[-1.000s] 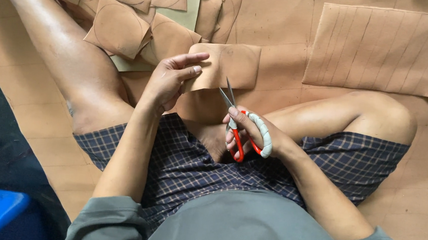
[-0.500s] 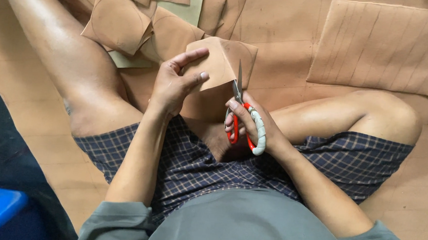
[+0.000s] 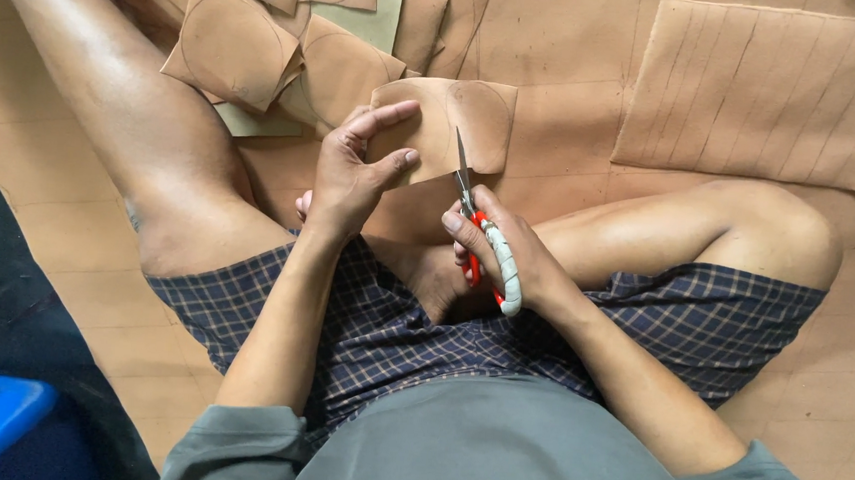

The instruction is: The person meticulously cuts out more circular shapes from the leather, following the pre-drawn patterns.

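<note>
Person sitting on floor. Left hand [image 3: 352,175] is pinching a tan leather piece [image 3: 450,126] between thumb and fingers, above the lap. Right hand [image 3: 502,255] is gripping red-handled scissors [image 3: 476,233], blades touching the piece's near edge. More marked cut pieces [image 3: 251,42] are lying far left.

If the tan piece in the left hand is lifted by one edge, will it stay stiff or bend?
The tan piece probably bends some: it curves where the left hand pinches it. It looks thin and light. Its far edge stays fairly flat, so likely not floppy.
</note>
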